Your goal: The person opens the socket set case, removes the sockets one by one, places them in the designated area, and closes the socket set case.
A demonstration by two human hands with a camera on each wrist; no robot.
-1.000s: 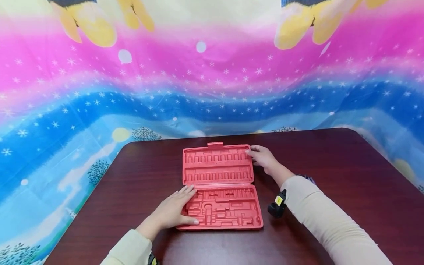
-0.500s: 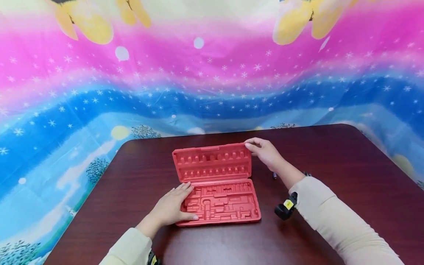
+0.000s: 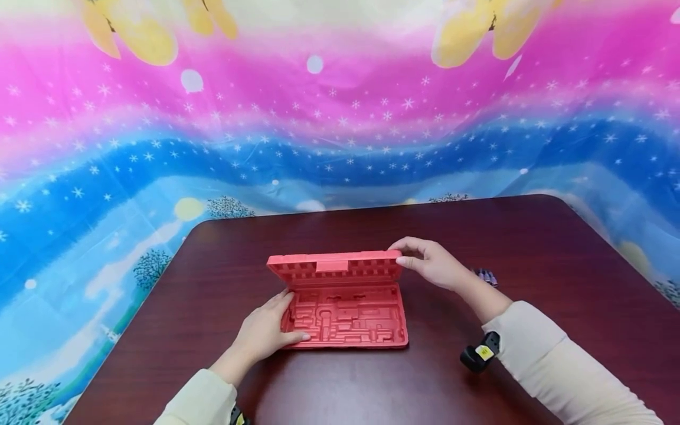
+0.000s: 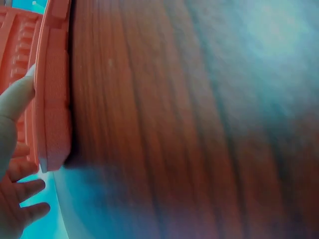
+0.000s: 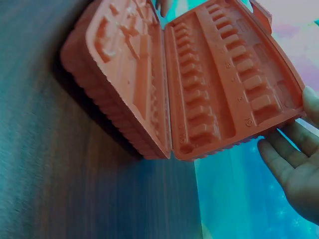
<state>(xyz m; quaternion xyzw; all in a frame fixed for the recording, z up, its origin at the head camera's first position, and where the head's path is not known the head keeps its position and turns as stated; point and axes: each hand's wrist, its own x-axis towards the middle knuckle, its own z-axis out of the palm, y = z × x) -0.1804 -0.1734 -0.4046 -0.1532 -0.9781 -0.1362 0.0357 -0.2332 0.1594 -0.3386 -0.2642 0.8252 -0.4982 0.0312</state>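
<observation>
A red plastic tool case [image 3: 345,319] with moulded slots lies on the dark wooden table, its lid [image 3: 334,265] raised and tilted forward over the base. At the lid's right far corner, my right hand [image 3: 432,262] pinches the edge between thumb and fingers. The right wrist view shows the lid's inner side [image 5: 219,69] with rows of socket-shaped recesses. My left hand [image 3: 262,327] rests against the left side of the base, thumb on the rim near the front corner. In the left wrist view its other fingers [image 4: 30,191] are spread and fairly straight.
Several small shiny metallic pieces [image 3: 486,276] lie on the table [image 3: 212,283], partly behind the right forearm. A colourful printed cloth [image 3: 340,118] hangs behind the table. Black wrist cameras [image 3: 480,352] are strapped at the sleeves.
My right hand has swung the lid up from lying back and tilted it toward the base. The left hand stays on the base. The small metallic pieces have come into view.
</observation>
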